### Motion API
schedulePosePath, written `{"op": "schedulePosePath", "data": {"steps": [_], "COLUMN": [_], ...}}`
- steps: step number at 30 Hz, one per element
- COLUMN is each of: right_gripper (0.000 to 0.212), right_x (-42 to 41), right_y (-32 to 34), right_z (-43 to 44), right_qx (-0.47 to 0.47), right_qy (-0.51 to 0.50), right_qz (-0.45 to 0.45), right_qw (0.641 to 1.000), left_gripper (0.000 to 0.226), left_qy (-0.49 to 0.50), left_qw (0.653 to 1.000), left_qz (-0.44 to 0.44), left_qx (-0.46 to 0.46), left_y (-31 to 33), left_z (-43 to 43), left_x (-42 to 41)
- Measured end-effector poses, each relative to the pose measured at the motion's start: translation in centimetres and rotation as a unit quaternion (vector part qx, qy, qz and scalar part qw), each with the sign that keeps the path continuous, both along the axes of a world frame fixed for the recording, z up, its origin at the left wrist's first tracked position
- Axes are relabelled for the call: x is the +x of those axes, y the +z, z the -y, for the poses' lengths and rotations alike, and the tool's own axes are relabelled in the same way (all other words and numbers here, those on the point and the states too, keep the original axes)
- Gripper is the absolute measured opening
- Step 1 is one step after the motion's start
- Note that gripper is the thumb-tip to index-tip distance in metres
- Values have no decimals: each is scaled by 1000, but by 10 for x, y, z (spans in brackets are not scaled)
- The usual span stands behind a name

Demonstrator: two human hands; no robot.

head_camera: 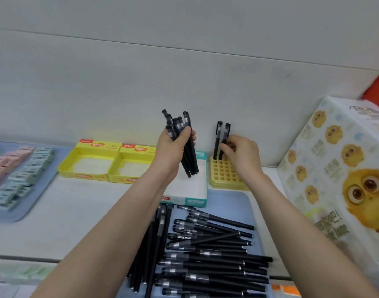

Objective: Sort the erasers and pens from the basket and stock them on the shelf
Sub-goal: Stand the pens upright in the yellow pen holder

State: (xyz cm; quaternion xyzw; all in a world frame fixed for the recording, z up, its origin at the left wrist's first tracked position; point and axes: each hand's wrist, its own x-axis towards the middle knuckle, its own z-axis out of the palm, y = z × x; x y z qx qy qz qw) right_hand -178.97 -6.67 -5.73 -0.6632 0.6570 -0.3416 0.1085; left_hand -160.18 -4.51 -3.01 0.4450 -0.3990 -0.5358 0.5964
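Single head-worn view, close above the shelf [76, 211], forward and down.

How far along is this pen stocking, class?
Done: one black capped pen stands in the yellow plastic grid holder. In hand: the right grip pinches a second pen into it; the left grip holds a bundle of black pens. Left: loose black pens piled on the blue tray.

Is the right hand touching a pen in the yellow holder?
Touching. The head view shows the right hand pinching one upright pen standing in the yellow holder.
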Motion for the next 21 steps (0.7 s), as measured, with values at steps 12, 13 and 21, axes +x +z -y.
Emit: {"op": "schedulePosePath", "data": {"steps": [12, 13, 21], "right_gripper": [15, 15, 10], "right_x": [28, 26, -14], "right_y": [44, 41, 28], "right_z": [-58, -56, -33], "right_qx": [-18, -23, -55], "right_qy": [142, 136, -27], "right_qz": [106, 110, 194], "right_qw": [984, 984, 979], "left_gripper": [13, 14, 17], "left_qy": [-58, -59, -37], "left_qw": [993, 992, 993], "left_qz": [92, 101, 99], "left_qx": [-50, -51, -46], "left_y": [17, 16, 6], "left_z": [-12, -13, -19], "left_x": [-27, -28, -13]}}
